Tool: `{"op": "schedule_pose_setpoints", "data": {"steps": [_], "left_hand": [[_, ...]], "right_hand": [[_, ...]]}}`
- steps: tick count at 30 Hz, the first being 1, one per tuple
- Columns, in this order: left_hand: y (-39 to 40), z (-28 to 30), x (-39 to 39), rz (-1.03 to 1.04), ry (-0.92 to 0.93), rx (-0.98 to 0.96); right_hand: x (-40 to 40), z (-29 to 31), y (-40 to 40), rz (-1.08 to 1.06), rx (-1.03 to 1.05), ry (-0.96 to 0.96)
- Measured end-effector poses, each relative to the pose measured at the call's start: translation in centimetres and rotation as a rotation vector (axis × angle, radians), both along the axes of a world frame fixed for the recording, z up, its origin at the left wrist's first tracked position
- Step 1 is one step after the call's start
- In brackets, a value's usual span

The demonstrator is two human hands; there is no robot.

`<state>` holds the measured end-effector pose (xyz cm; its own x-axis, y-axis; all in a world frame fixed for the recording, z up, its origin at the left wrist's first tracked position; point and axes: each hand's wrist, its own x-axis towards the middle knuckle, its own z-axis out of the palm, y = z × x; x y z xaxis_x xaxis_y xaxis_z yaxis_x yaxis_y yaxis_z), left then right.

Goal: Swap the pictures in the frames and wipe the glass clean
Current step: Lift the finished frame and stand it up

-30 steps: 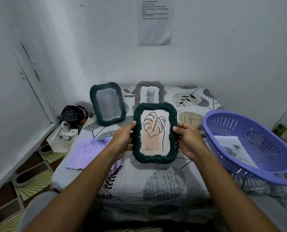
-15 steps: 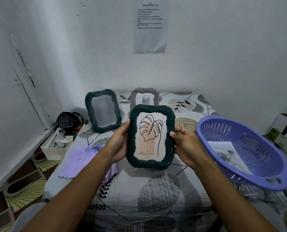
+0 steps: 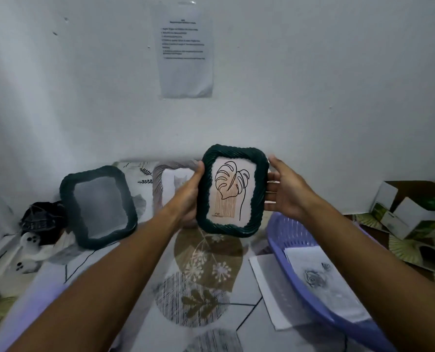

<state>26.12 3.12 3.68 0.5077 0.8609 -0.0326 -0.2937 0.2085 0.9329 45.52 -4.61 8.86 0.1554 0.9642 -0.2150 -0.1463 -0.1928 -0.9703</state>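
Both hands hold one dark green picture frame (image 3: 234, 190) upright in the air, above the table (image 3: 236, 316) and in front of the white wall (image 3: 312, 97). The left hand (image 3: 188, 196) grips the frame's left edge, thumb along the front of the rim. The right hand (image 3: 286, 189) holds the right edge, with its fingers going behind the frame and its thumb at the upper right corner. The two hands are apart, one on each side of the frame.

The frame holds a line drawing of a monstera leaf (image 3: 230, 186) on a pale pink ground. The picture faces the camera.

A second dark green frame (image 3: 98, 207) stands tilted back at the far left of the table; its glass looks grey and no picture can be made out in it. A lighter grey-brown frame (image 3: 164, 179) with a cat picture stands just beside it, partly hidden by the left hand.

A purple plastic basket (image 3: 310, 298) sits at the right of the table with a printed rose picture (image 3: 320, 278) lying inside. A white sheet (image 3: 272, 288) lies partly under the basket's rim. The table carries a leaf-patterned cloth (image 3: 201, 270).

A printed paper notice (image 3: 186, 52) is stuck to the wall; its text is too small to read. White cartons (image 3: 409, 214) are stacked on the floor at far right. A black cap (image 3: 43, 219) and white ghost figures (image 3: 29, 241) lie at far left.
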Motion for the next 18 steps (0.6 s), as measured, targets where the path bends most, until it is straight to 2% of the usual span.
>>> {"op": "schedule_pose_setpoints", "data": {"steps": [9,18], "left_hand": [[9.3,-4.3,7.3,0.003,0.056,0.026],[12.4,-8.2,9.0,-0.013,0.037,-0.012]], "right_hand": [[5.6,-2.0,7.6,-0.097,-0.102,-0.138],[7.0,-4.6,10.8,-0.13,-0.161,-0.108]]}}
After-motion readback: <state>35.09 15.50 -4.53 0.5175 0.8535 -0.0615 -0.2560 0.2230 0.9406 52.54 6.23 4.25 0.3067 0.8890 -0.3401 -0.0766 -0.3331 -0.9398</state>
